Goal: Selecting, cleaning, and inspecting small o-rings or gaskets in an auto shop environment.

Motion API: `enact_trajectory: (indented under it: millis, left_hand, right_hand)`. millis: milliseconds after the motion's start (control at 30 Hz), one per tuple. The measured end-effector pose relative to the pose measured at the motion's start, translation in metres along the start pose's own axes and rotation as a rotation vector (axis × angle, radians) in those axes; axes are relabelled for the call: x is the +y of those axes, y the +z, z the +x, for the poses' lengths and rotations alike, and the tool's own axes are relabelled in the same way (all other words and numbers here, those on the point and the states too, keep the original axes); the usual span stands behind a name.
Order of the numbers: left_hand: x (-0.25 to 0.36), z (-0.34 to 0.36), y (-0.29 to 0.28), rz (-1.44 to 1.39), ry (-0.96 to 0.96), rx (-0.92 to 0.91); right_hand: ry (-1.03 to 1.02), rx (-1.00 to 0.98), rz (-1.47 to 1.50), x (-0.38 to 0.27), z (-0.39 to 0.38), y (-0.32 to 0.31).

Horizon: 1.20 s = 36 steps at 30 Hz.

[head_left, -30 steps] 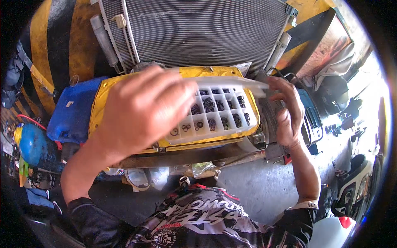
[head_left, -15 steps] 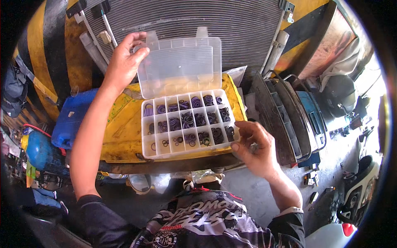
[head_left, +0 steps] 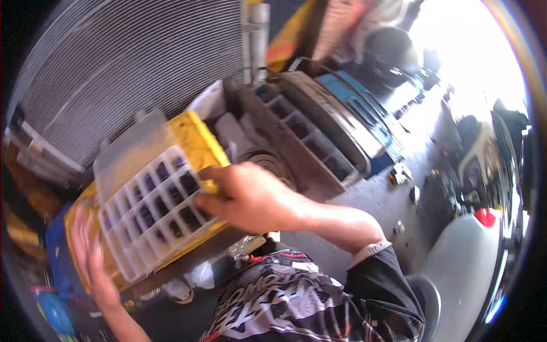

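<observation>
Very bright white light comes in from the top right, so strong it hides things. The floor (head_left: 420, 126) near it shines. The bottom left is dim. My left hand (head_left: 88, 246), my right hand (head_left: 245, 196) and the plastic box (head_left: 135, 180) look smeary. Everything bends near the black rim.

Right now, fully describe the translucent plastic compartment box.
The box is shallow and rectangular, split into three rows of cells, many holding blurred dark or purplish pieces. Its translucent lid is open on the far side. On the flat yellow case, the box slants across the view; the right hand is over its right end, contact unclear.
</observation>
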<state>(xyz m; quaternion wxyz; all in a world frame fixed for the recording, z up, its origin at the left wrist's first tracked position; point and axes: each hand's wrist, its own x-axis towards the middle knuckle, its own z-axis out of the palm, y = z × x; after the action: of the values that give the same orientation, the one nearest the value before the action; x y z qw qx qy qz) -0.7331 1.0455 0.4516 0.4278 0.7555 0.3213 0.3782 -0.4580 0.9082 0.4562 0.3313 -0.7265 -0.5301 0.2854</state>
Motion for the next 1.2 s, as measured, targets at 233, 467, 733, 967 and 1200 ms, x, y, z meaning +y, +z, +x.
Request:
enact_trajectory:
  millis: [233, 467, 733, 967, 1200]
  left_hand:
    - [-0.006, -0.045, 0.026, -0.149, 0.044, 0.144]
    - [-0.013, -0.065, 0.039, -0.474, 0.042, 0.325]
    - [-0.018, -0.116, 0.038, -0.81, -0.079, 0.322]
    - [-0.025, -0.166, 0.038, -1.362, -0.455, 0.08]
    - [-0.028, -0.231, 0.091, -1.408, -0.557, -0.067]
  right_hand:
    - [-0.112, -0.01, -0.02, -0.006, -0.006, 0.024]
    - [0.17, 0.005, 0.14, -0.016, -0.051, 0.041]
    - [0.156, 0.1, 0.379, -0.01, -0.096, 0.072]
    - [0.084, 0.162, 0.377, 0.03, -0.154, 0.095]
    - [0.069, 0.186, 0.254, 0.095, -0.239, 0.104]
